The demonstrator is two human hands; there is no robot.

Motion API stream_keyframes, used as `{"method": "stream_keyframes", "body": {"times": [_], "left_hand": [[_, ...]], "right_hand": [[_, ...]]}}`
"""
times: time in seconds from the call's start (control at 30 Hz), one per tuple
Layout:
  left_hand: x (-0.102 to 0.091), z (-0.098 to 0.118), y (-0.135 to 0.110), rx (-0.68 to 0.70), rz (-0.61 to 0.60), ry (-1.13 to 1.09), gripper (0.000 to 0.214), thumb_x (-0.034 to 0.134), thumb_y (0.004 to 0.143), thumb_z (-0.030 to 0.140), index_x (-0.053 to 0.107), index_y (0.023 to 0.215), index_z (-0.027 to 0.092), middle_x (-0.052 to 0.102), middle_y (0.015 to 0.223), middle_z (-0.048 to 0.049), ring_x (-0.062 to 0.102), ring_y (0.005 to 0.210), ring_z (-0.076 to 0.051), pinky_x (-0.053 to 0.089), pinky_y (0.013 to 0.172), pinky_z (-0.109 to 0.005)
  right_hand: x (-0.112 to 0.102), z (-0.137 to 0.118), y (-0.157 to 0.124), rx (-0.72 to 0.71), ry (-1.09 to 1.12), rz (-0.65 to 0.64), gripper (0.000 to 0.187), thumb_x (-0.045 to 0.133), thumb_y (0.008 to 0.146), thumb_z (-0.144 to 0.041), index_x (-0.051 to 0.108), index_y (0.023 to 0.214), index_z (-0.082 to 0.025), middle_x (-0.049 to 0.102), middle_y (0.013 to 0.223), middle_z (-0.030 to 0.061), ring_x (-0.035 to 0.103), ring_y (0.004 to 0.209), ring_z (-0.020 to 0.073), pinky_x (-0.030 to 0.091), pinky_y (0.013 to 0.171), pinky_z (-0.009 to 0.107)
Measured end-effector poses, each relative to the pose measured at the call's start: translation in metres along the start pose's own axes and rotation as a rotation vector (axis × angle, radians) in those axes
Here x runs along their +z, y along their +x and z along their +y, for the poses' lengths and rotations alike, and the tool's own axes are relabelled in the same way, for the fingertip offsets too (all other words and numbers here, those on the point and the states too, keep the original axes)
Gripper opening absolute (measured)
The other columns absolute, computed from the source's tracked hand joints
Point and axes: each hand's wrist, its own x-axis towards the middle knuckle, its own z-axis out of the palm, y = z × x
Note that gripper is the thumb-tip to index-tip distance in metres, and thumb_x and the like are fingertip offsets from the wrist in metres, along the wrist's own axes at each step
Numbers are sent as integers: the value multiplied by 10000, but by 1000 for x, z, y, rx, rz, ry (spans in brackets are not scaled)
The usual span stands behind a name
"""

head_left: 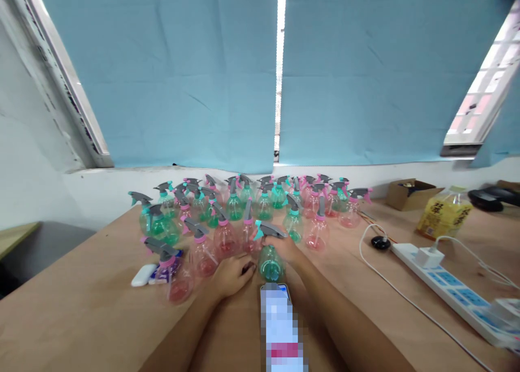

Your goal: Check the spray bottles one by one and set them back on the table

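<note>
My right hand (285, 247) is wrapped round a green see-through spray bottle (271, 265) with a grey and turquoise trigger head. The bottle leans, with its base turned towards me. My left hand (233, 274) rests on the table to its left, fingers loosely curled and thumb a little apart, with nothing visible in it. Just beyond my left hand stand a pink spray bottle (204, 257) and another pink spray bottle (225, 239). A lit phone (280, 328), its screen blurred out, lies below the green bottle.
Several green and pink spray bottles (235, 207) crowd the back of the table (81, 307). At left, a white case (143, 275) lies beside a purple packet (174, 263). Rightward are a power strip (450, 293) with cables, a black round object (381, 242), a yellow-labelled jug (442, 215) and a cardboard box (406, 196).
</note>
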Motion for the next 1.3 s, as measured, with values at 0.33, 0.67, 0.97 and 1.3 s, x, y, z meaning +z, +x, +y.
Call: {"method": "stream_keyframes", "body": {"times": [0.33,0.67,0.97,1.3], "left_hand": [[-2,1,1,3,-19,-68,269,397,982,376,649,1009,284,720,1013,-1,658,913,-193,444,793,-270],[-2,2,1,-8,-26,-66,273,403,978,371,658,1005,277,722,1005,-7,656,912,-197,449,799,-280],[-2,3,1,-13,-24,-60,262,416,972,367,659,983,270,723,986,-4,653,915,-194,444,787,-272],[-5,5,1,12,-29,-77,257,414,970,351,657,978,266,715,1015,-6,640,942,-196,444,815,-278]], "right_hand": [[-6,19,-8,-107,-582,628,319,535,793,-261,590,1101,-200,636,780,-1,581,678,178,470,678,305],[-21,48,-13,-341,-1018,515,649,498,832,-244,314,1449,-165,512,1281,159,467,1179,315,365,1020,529],[-21,61,-11,-298,-935,471,624,445,951,-353,234,1500,-146,467,1396,191,443,1296,311,375,1063,522],[-23,77,-12,-242,-940,366,797,482,862,-197,85,1551,-151,291,1543,180,273,1432,316,295,1143,552]]}}
